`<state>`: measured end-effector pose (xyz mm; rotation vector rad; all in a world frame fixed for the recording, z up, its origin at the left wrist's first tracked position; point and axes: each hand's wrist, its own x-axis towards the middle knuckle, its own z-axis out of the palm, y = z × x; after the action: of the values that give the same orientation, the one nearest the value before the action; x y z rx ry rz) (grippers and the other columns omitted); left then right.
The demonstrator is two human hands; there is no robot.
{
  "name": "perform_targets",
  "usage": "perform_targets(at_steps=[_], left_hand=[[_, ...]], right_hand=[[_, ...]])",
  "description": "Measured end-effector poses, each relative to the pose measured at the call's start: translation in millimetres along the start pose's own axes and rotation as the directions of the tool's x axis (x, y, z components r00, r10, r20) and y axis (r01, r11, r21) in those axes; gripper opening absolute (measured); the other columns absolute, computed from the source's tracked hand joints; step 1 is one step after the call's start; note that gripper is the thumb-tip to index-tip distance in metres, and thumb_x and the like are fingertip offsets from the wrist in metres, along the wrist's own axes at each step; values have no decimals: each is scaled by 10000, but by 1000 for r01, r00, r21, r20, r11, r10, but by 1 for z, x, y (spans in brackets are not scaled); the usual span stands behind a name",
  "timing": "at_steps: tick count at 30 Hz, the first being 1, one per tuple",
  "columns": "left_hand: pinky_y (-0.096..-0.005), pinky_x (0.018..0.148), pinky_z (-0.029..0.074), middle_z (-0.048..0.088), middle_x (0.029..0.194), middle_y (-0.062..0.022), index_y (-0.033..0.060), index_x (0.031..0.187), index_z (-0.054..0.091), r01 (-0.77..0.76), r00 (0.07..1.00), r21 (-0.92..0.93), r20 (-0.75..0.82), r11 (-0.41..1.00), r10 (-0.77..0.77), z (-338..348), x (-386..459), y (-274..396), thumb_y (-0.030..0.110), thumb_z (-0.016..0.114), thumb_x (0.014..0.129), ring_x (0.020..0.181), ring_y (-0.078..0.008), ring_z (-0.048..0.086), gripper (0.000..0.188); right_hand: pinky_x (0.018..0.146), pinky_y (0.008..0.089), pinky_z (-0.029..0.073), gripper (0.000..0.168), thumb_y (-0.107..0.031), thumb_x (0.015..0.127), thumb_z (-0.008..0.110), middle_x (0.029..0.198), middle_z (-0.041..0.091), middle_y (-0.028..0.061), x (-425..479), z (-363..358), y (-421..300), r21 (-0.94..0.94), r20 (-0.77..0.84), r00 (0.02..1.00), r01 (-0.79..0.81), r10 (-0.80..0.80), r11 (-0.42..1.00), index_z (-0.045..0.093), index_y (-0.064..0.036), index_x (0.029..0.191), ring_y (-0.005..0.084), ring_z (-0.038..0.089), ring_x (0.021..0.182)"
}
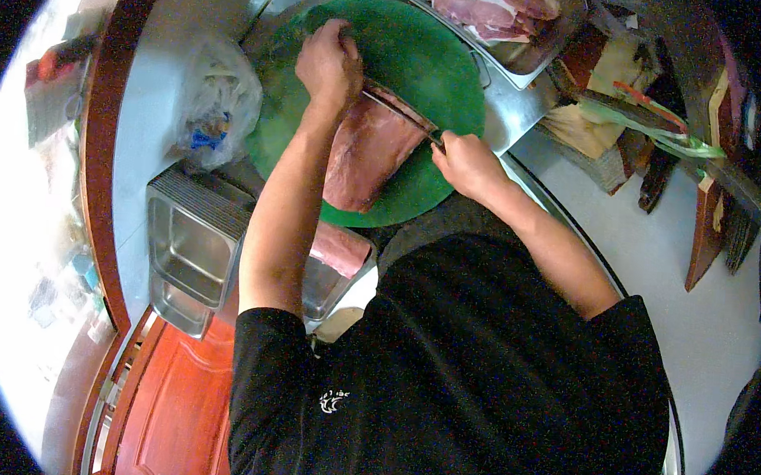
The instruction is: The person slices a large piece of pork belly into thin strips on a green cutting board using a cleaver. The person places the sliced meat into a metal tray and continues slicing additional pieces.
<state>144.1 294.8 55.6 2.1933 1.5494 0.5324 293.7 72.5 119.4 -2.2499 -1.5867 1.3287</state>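
Note:
A large slab of raw boneless meat [369, 155], perhaps pork loin, lies on a round green cutting board [424, 51]. My right hand [470, 163] grips the handle of a long knife [401, 111]. The blade runs across the far end of the slab, with a thin strip of meat showing on its far side. At the other end of the blade is my left hand [329, 64], its fingers bent over the board. Its wrist covers the knife's tip, and I cannot tell what the fingers touch.
A metal tray [528, 67] of sliced meat stands at the far right. Left of the board sits a clear plastic bag [219, 103]. Stacked steel pans [194, 246] are nearer, beside a pan [320, 292] holding another meat piece [344, 248]. Cardboard and wood [597, 113] lie at right.

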Motion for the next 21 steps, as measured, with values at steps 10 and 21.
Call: perform_targets(at_steps=[10, 21], left_hand=[[-500, 803, 533, 701, 1027, -156, 109, 1150, 682, -92, 995, 11, -48, 996, 92, 3, 19, -7, 144, 629, 902, 965, -384, 665, 257], [-570, 1128, 374, 444, 1482, -277, -29, 1477, 383, -91, 983, 103, 171, 990, 73, -43, -156, 46, 393, 859, 711, 1381, -469, 431, 996]], right_hand=[[785, 576, 552, 329, -301, 992, 631, 889, 710, 293, 25, 0, 2, 21, 22, 999, -37, 37, 999, 662, 26, 968, 502, 691, 871], [832, 587, 572, 349, -303, 956, 637, 951, 710, 330, 23, 12, 9, 38, -15, 1000, 13, -12, 999, 685, 41, 985, 506, 701, 924]])
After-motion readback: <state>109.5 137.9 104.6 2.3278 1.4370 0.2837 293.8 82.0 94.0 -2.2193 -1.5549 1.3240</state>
